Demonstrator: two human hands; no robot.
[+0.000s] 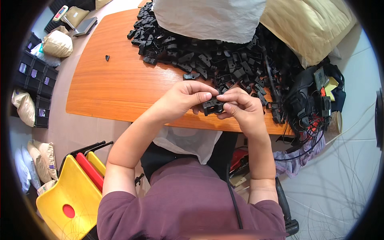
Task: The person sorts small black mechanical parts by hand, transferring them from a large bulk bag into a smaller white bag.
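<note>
A small black plastic part (212,107) with openings in its face is held between both hands, just above the table's near edge. My left hand (187,98) pinches it from the left, thumb and fingers closed on it. From the other side my right hand (243,106) grips it with thumb and fingertips. The fingers cover much of its sides. Beyond the hands spreads a large heap of similar black plastic parts (204,60), and one loose part (191,76) lies at its near edge.
The orange wooden table (108,80) carries the heap, a white sack (208,18) and a lone black piece (107,58). A beige sack (308,24) and tangled cables (316,120) are at right. A white bag (188,142) hangs below the edge. Yellow chairs (68,196) stand left.
</note>
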